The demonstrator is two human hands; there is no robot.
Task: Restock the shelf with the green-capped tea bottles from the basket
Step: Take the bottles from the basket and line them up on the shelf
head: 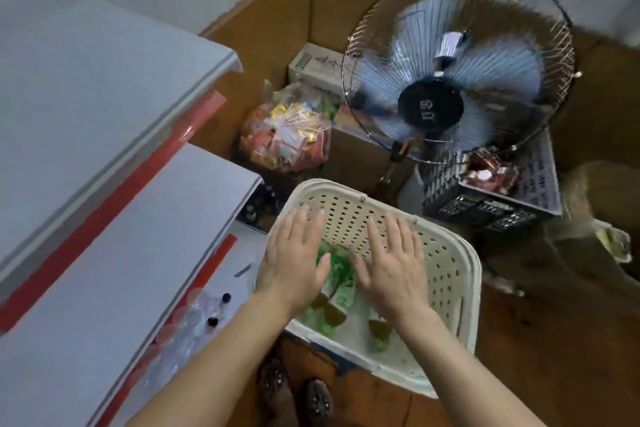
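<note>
Cream plastic basket (pixel 450 263): perforated walls, standing on the brown floor just right of the shelving; the far wall and right rim show bare.
Tea bottles (pixel 341 274): green-capped, green-labelled, lying jumbled in the bottom of the basket, partly hidden under both hands; the count cannot be told.
Left hand (pixel 294 260): palm down over the left part of the basket, fingers straight and together, holding nothing.
Right hand (pixel 389 265): palm down beside the left one, fingers straight and slightly spread, holding nothing; whether either palm touches the bottles cannot be told.
Shelf (pixel 104 218): grey-white boards with red front strips, stepped along the left side; clear bottles with dark caps (pixel 207 312) stand on the lowest level.
Fan (pixel 450 69): wire-guarded, blue blades, beyond the basket.
Bag of packets (pixel 287 135): clear plastic, red and yellow contents, on the floor behind the basket.
Black crate (pixel 485 204): under the fan, to the right.
Shoes (pixel 294 392): two dark toes at the lower edge, near the basket's near corner.
</note>
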